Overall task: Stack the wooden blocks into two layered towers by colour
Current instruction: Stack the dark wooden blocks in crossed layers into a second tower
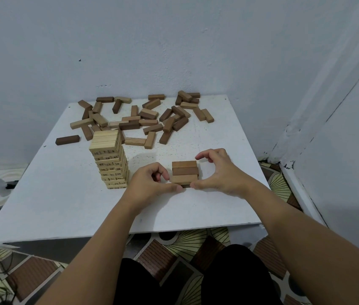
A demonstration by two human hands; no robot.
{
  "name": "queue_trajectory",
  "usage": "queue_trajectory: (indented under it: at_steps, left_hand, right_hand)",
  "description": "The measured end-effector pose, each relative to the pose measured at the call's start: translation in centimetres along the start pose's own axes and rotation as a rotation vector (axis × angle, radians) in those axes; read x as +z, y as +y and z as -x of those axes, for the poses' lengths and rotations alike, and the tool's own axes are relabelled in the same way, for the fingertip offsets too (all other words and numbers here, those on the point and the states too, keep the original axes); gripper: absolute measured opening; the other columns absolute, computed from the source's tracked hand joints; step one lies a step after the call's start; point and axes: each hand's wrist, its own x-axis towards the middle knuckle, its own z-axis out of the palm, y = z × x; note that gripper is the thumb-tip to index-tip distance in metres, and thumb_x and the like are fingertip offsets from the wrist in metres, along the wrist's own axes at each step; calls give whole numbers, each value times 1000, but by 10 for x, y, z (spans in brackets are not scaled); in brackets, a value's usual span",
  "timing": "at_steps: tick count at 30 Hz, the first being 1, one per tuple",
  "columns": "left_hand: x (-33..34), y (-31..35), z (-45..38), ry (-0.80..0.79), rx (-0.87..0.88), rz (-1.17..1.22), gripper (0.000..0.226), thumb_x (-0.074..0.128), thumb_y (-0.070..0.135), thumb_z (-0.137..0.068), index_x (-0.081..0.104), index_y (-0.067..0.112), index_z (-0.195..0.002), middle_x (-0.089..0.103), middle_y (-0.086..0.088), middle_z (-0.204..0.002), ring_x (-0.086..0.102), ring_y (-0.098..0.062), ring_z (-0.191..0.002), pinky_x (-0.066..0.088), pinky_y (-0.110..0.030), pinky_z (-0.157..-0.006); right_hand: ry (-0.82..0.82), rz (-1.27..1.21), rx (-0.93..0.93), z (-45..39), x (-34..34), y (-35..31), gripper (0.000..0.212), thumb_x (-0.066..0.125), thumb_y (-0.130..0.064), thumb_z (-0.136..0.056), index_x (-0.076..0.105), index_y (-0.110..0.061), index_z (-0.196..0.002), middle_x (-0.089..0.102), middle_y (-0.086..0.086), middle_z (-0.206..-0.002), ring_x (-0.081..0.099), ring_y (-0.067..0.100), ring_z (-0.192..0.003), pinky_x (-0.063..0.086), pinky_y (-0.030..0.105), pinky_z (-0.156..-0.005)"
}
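Note:
A tall tower of pale numbered blocks (pixel 110 159) stands left of centre on the white board (pixel 64 194). To its right sits a low stack of brown blocks (pixel 184 172), three side by side on top of a lower layer. My left hand (pixel 152 181) has curled fingers beside the stack's left side, its thumb tip at the front edge. My right hand (pixel 216 170) cups the stack from the right, thumb at the front edge and index finger near the back right corner. Whether the fingers press the blocks or just touch is unclear.
Several loose brown and tan blocks (pixel 143 119) lie scattered over the far half of the board, one dark block (pixel 67 140) apart at the left. Walls close off the back and right. A patterned mat (pixel 185 249) lies under the board's near edge.

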Motion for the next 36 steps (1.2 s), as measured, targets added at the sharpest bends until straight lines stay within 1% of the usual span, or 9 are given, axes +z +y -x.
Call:
queue_trajectory:
  at_steps: [3, 5, 7, 9, 11, 15, 22, 28, 36]
  left_hand:
    - [-1, 0, 1, -15, -6, 9, 45, 103, 31, -54, 71, 12, -78, 42, 3, -70, 38, -11, -65, 29, -28, -57]
    - [-1, 0, 1, -19, -7, 21, 44, 103, 31, -54, 71, 11, -77, 42, 2, -69, 37, -12, -64, 29, -27, -56]
    - [-1, 0, 1, -20, -7, 35, 43, 103, 30, -55, 71, 10, -77, 41, 2, -69, 37, -13, -64, 28, -25, -55]
    - [-1, 0, 2, -28, -6, 40, 42, 103, 30, -56, 72, 11, -77, 41, 1, -69, 37, -13, -65, 29, -25, -55]
    - [-1, 1, 2, -32, -9, 39, 40, 102, 29, -56, 73, 11, -77, 42, 1, -70, 38, -15, -66, 30, -26, -55]
    - [-1, -2, 2, -21, -7, 33, 37, 101, 29, -58, 74, 12, -77, 43, 1, -71, 40, -17, -67, 31, -27, -57]
    - [0, -3, -1, -17, -19, 36, 33, 101, 26, -60, 74, 14, -76, 44, 0, -72, 41, -18, -69, 31, -29, -60]
    - [0, -5, -2, -16, -21, 19, 32, 101, 27, -60, 75, 16, -76, 45, 3, -71, 41, -17, -69, 31, -27, -59]
    - [-1, -3, -2, -19, -13, 5, 35, 101, 28, -60, 75, 15, -78, 45, 2, -73, 41, -16, -69, 31, -26, -58]
  right_hand:
    - [-7, 6, 7, 1, 0, -1, 76, 94, -44, -69, 47, -41, -129, 32, -11, -134, 34, 8, -131, 38, 28, -107]
    - [5, -2, 11, 2, 0, 0, 71, 93, -51, -67, 49, -39, -122, 35, -12, -130, 38, 6, -126, 42, 28, -104]
    - [65, -44, 5, 3, 1, 1, 53, 85, -56, -76, 53, -31, -110, 40, -9, -123, 43, 6, -117, 43, 25, -95]
    - [159, -137, 0, 6, 3, 2, 27, 65, -44, -97, 60, -18, -97, 45, -2, -118, 49, 12, -113, 39, 25, -90]
    - [214, -157, -8, 8, 5, 3, 29, 50, -27, -105, 65, -9, -88, 47, 3, -115, 51, 15, -113, 37, 22, -87]
    - [207, -157, -3, 9, 8, 1, 34, 49, -16, -103, 71, -9, -79, 47, 1, -111, 51, 8, -107, 37, 14, -81]
    - [201, -228, 12, 6, 8, 3, 38, 50, -20, -102, 76, -15, -75, 47, 0, -112, 48, -3, -103, 35, 16, -85]
    - [206, -261, 18, 5, 9, 3, 38, 50, -23, -102, 77, -13, -78, 46, 2, -113, 48, 9, -112, 35, 19, -87]
    - [204, -257, 6, 4, 9, 5, 40, 48, -24, -104, 78, -14, -79, 46, 1, -115, 47, 5, -112, 34, 16, -87]
